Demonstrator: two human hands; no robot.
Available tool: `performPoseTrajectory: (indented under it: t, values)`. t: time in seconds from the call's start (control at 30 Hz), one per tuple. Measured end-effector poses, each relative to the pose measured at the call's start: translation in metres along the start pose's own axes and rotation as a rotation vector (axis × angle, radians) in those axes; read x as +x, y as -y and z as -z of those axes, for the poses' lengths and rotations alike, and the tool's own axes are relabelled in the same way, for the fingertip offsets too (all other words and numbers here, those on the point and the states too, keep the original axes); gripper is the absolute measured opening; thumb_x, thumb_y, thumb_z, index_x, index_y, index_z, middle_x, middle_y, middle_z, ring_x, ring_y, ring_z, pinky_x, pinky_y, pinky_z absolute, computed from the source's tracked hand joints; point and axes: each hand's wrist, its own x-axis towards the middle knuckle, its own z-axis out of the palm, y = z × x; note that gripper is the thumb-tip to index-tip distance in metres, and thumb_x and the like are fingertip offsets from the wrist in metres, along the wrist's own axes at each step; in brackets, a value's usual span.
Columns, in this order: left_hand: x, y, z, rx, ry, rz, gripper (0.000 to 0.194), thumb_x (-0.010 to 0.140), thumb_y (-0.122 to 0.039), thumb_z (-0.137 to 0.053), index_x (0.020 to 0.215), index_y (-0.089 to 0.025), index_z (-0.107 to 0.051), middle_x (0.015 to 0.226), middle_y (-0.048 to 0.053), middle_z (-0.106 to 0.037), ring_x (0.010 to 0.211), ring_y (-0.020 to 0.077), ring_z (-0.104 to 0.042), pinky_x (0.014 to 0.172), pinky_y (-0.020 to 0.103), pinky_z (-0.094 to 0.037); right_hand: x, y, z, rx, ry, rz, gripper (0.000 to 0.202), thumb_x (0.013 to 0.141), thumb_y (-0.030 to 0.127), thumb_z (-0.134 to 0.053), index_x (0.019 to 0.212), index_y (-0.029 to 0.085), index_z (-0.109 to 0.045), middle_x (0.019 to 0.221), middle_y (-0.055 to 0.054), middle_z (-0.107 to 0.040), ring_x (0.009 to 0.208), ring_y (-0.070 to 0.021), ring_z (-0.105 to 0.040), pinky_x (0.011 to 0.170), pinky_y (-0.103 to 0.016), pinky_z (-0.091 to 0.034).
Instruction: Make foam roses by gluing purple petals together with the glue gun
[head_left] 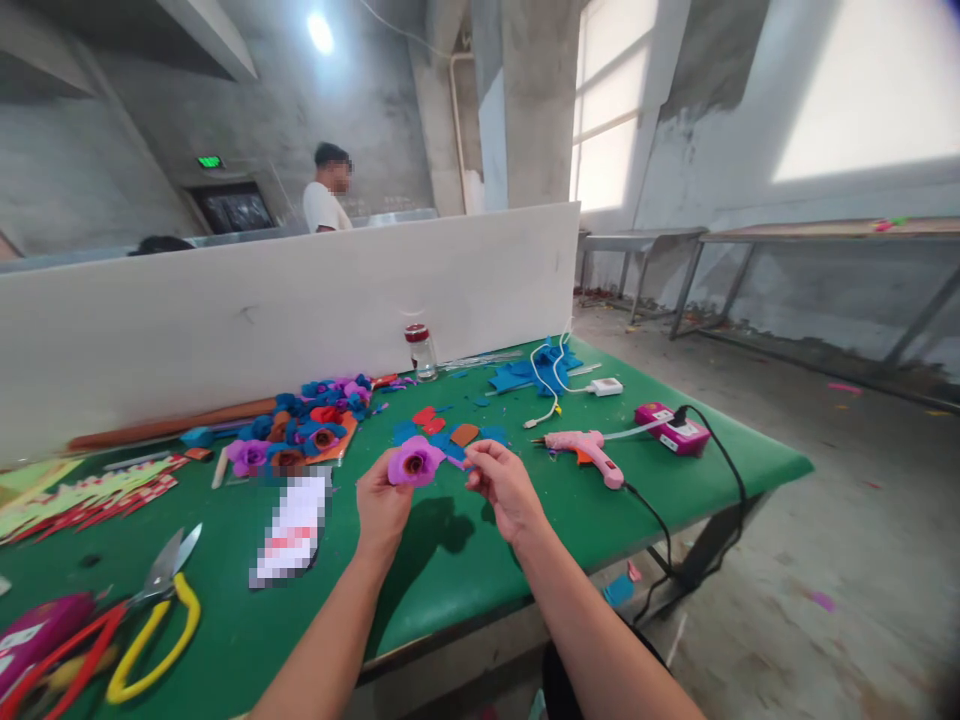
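Observation:
My left hand (384,508) is closed around the underside of a purple paper flower (415,462) with a brown centre, held above the green table. Just right of the flower, my right hand (504,488) has its fingers pinched together; what they hold, if anything, is too small to make out. Behind both hands lie red paper petals (430,420), a brown petal (464,434) and blue scraps. A pink glue gun (585,450) rests on the table to the right of my right hand, with a glue stick in its back end.
Finished paper flowers (322,415) are heaped at the back left. Large scissors (161,600) lie front left, beside a pixelated white paper (292,530). A magenta box (673,428) with a black plug, a white cable (551,385) and a glass jar (421,355) stand further back. A person (324,190) is beyond the white partition (225,320).

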Motion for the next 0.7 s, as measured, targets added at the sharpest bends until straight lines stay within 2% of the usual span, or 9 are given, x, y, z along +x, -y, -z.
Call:
performPoseTrajectory:
  t: [0.1,0.2,0.43,0.57,0.7]
  values:
    - [-0.001,-0.006,0.003,0.005,0.027,-0.040,0.019,0.075,-0.033,-0.069,0.088,-0.020,-0.072,0.090,0.006,-0.074,0.085,0.0219,-0.066,0.080,0.033,-0.050,-0.001,-0.006,-0.003,-0.047,0.005,0.023,0.025,0.059,0.033,-0.076,0.072,0.018,-0.062,0.063,0.004,-0.060,0.049,-0.0061,-0.046,0.053,-0.020,-0.040]
    - [-0.002,-0.013,0.004,0.045,0.056,-0.042,0.017,0.074,-0.031,-0.069,0.085,-0.019,-0.073,0.090,0.007,-0.074,0.086,0.0228,-0.067,0.078,0.033,-0.050,-0.004,-0.012,-0.008,-0.070,0.059,0.016,0.026,0.059,0.035,-0.077,0.072,0.018,-0.063,0.063,0.004,-0.060,0.048,-0.0062,-0.046,0.053,-0.021,-0.039]
    - [-0.001,-0.021,0.001,-0.003,0.049,0.074,0.011,0.067,-0.017,-0.065,0.077,-0.019,-0.071,0.070,-0.002,-0.070,0.064,0.0143,-0.061,0.061,0.023,-0.047,-0.005,-0.017,-0.012,-0.019,0.070,0.018,0.030,0.060,0.035,-0.076,0.082,0.018,-0.065,0.070,0.001,-0.065,0.049,-0.0064,-0.048,0.053,-0.021,-0.040]
    - [0.001,-0.014,-0.001,-0.059,0.040,0.144,0.008,0.066,-0.021,-0.069,0.073,-0.017,-0.069,0.065,-0.003,-0.067,0.060,0.0128,-0.058,0.057,0.022,-0.046,-0.002,-0.021,-0.012,-0.039,0.039,0.061,0.029,0.061,0.033,-0.076,0.084,0.019,-0.065,0.074,0.001,-0.066,0.051,-0.0067,-0.049,0.053,-0.021,-0.039]
    - [0.002,-0.013,-0.001,-0.182,0.076,0.251,0.019,0.065,-0.029,-0.074,0.078,-0.016,-0.070,0.062,-0.001,-0.066,0.057,0.0141,-0.058,0.057,0.025,-0.048,-0.002,-0.020,-0.015,-0.036,0.036,0.090,0.029,0.061,0.035,-0.077,0.083,0.019,-0.067,0.076,0.000,-0.066,0.053,-0.0068,-0.049,0.054,-0.021,-0.040]
